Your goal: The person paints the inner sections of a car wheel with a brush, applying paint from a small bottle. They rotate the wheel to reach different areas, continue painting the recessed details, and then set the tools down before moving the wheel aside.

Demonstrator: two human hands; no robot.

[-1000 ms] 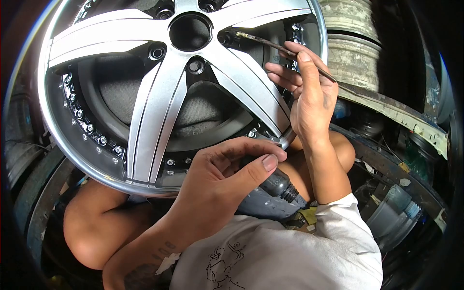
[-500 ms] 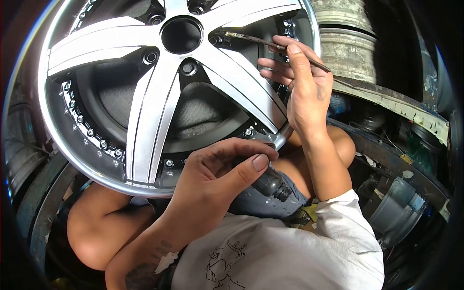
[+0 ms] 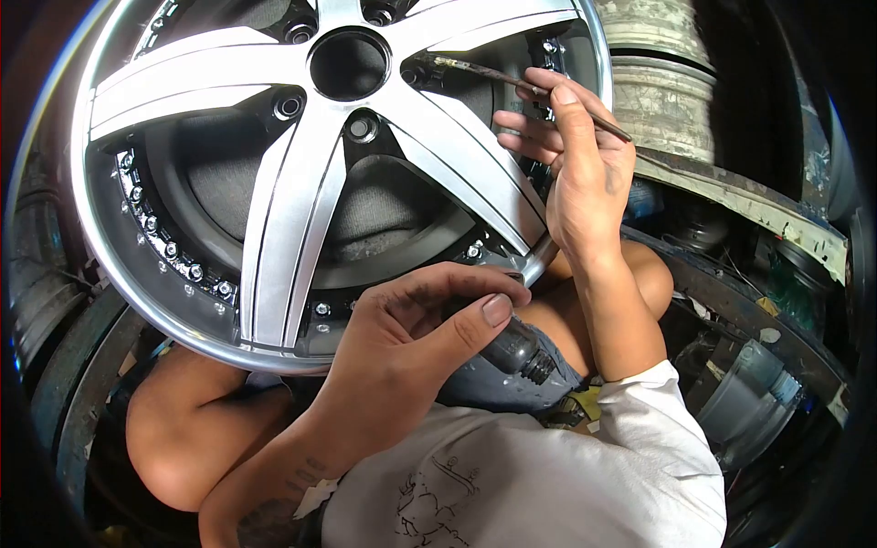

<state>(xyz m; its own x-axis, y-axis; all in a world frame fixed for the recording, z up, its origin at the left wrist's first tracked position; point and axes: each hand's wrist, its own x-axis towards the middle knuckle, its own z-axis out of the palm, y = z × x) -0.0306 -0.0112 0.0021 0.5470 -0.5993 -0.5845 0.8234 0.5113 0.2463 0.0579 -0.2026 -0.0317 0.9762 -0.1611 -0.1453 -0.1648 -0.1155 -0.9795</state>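
A large alloy wheel rim [image 3: 333, 114] with silver spokes and black recesses lies before me, tilted against my crossed legs. My right hand [image 3: 585, 137] pinches a thin paintbrush [image 3: 493, 73] between thumb and fingers, the other fingers loosely spread. The brush's bristles are at a black recess by a lug hole [image 3: 411, 76], right of the centre bore. Below the rim's lower edge, my left hand [image 3: 420, 329] is closed around a small dark bottle [image 3: 512, 352], its threaded neck pointing down and right. Something dark shows at the index fingertip, too hidden to name.
Stacked worn metal rims [image 3: 662, 100] stand at the upper right beside a paint-marked metal beam [image 3: 749, 196]. A clear plastic container [image 3: 749, 402] lies at the lower right. More rims [image 3: 46, 301] are at the left edge.
The view has shifted slightly, so the wheel and both hands appear a little farther right. The brush tip stays by the same lug hole, and both grips look unchanged.
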